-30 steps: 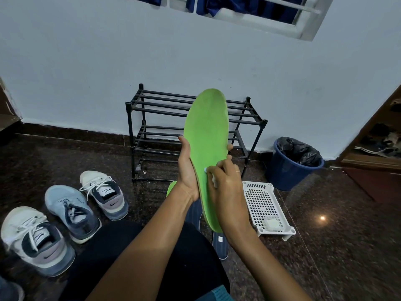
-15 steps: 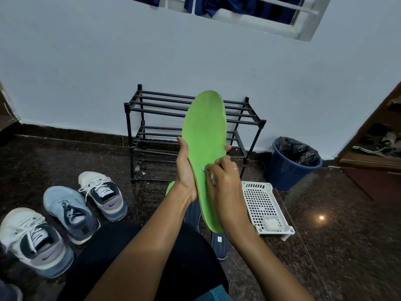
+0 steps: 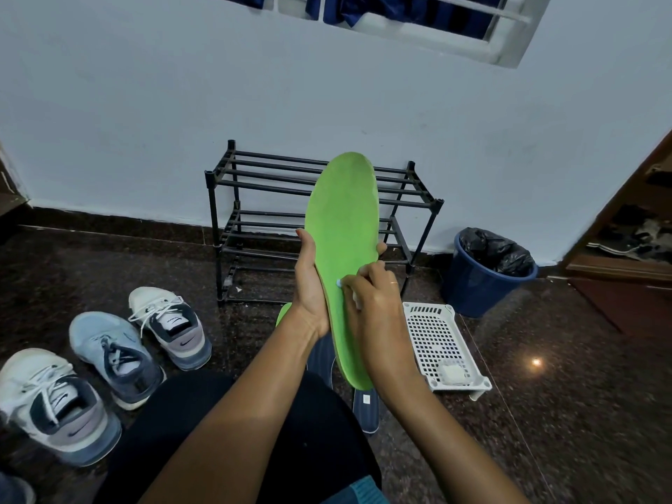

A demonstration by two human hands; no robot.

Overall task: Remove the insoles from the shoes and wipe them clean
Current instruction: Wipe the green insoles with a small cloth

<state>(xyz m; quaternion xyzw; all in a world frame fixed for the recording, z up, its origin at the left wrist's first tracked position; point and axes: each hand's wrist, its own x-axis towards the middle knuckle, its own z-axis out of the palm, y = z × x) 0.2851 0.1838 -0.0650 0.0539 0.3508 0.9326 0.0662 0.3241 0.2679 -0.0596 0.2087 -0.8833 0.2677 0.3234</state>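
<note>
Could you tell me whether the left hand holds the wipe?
No, the left hand grips the green insole; the right hand holds the wipe against it.

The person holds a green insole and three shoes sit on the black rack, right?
No. The head view shows the three shoes on the floor beside the black rack, not on it. The left hand holds the green insole; the right hand presses a white wipe on it.

Black trousers (image 3: pixel 203 423), teal hem (image 3: pixel 363 491) (1 ring (image 3: pixel 393 282)).

Apparent swoosh logo on sneaker (image 3: pixel 174 327) heel
</note>
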